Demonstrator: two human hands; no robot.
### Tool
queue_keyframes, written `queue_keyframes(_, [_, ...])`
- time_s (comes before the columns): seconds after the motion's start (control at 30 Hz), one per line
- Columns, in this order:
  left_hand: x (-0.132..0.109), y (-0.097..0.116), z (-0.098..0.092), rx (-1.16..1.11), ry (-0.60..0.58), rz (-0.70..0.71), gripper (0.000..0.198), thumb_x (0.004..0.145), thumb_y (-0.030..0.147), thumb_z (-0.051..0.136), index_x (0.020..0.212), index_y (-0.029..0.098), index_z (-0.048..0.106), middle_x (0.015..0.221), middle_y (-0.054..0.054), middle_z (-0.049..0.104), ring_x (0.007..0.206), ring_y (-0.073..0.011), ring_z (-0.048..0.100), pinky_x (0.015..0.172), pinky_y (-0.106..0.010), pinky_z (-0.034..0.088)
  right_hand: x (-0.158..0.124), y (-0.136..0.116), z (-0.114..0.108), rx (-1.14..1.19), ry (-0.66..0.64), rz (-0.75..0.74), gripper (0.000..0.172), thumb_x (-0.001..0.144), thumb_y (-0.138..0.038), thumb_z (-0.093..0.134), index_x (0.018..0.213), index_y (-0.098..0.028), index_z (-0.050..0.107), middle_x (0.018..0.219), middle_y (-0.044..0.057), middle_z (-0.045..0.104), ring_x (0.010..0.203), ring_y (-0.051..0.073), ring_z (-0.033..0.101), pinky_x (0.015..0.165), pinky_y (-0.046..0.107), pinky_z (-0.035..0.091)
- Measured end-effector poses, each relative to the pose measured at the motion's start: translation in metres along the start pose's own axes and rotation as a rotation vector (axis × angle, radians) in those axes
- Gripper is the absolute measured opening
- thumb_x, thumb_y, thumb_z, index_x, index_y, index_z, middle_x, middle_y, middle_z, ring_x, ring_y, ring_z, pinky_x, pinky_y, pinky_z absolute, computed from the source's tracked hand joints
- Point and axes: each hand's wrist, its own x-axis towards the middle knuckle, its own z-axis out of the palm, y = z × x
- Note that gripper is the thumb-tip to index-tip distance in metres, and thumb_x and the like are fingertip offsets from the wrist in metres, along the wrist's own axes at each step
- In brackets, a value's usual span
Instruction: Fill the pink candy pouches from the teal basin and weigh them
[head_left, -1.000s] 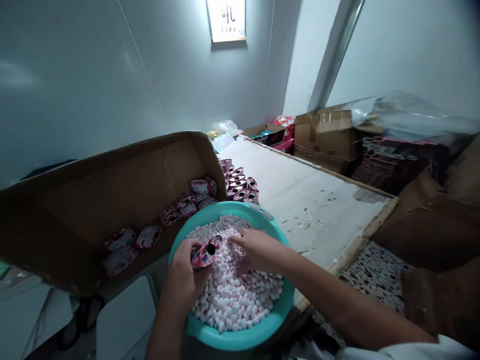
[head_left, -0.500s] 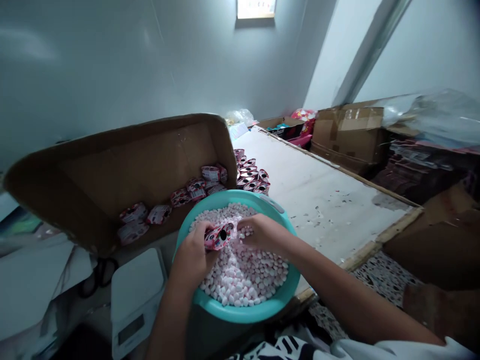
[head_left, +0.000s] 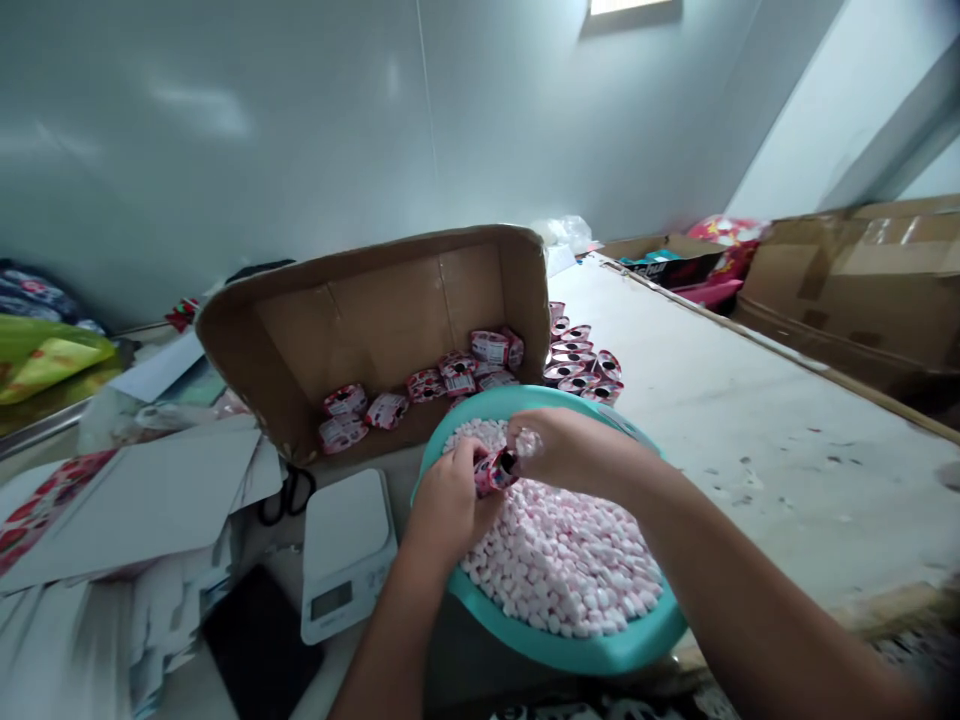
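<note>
Above the basin's heap: a glossy red-and-white packet [head_left: 491, 475], its dark round hole turned toward the right.
Basin [head_left: 600, 656]: smooth teal plastic, round, filled with small, rounded, matte white-and-pink pellets [head_left: 562, 570].
Carton [head_left: 382, 310]: brown cardboard, open side toward the viewer, crinkled finished packets [head_left: 424, 386] lying inside.
Table [head_left: 750, 420]: white, scuffed and flaking, with packets standing close together beside the carton.
Since half a second ago: the right hand has moved from just beside the packet to its hole; the view has swung left, bringing the paper stack [head_left: 150, 500] further in.
Left hand [head_left: 448, 507]: fingers wrapped around the packet's sides.
Right hand [head_left: 566, 450]: fingers curled together around a few pellets, right at the hole.
</note>
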Motion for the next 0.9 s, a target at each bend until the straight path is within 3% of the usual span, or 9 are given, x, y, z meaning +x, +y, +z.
queue_keyframes(0.13, [0.000,-0.001,0.002,-0.021,0.005,-0.035,0.030,0.081,0.027,0.062,0.109,0.022,0.053,0.103,-0.008,0.068,0.093,-0.0258,0.064,0.076,-0.034,0.045,-0.003,0.007,0.008,0.079,0.065,-0.099,0.017,0.071,-0.013,0.067,0.083,-0.024,0.066,0.077,0.001,0.066,0.067,0.019,0.059,0.055,0.028,0.042])
queue_keyframes(0.3, [0.003,-0.001,0.007,-0.092,0.000,-0.096,0.025,0.081,0.028,0.060,0.105,0.022,0.055,0.096,-0.007,0.069,0.086,-0.0242,0.065,0.070,-0.030,0.043,-0.011,0.001,0.005,0.089,0.024,-0.172,0.018,0.079,-0.009,0.063,0.091,-0.023,0.067,0.093,0.003,0.065,0.088,0.021,0.061,0.075,0.031,0.049])
queue_keyframes(0.6, [0.002,0.002,0.007,-0.061,-0.036,-0.126,0.019,0.082,0.024,0.052,0.101,0.023,0.050,0.093,-0.006,0.066,0.086,-0.0250,0.063,0.070,-0.030,0.038,-0.023,-0.017,0.018,0.182,0.097,-0.184,0.018,0.086,-0.005,0.057,0.085,-0.020,0.065,0.095,0.003,0.059,0.088,0.016,0.056,0.077,0.027,0.046])
queue_keyframes(0.9, [0.002,0.002,0.007,-0.033,-0.038,-0.114,0.012,0.088,0.033,0.049,0.095,0.024,0.049,0.087,-0.006,0.066,0.081,-0.0235,0.065,0.065,-0.027,0.038,-0.020,-0.006,0.032,0.328,0.187,-0.309,0.026,0.072,0.007,0.055,0.076,-0.019,0.061,0.086,0.000,0.059,0.082,0.014,0.057,0.073,0.022,0.044])
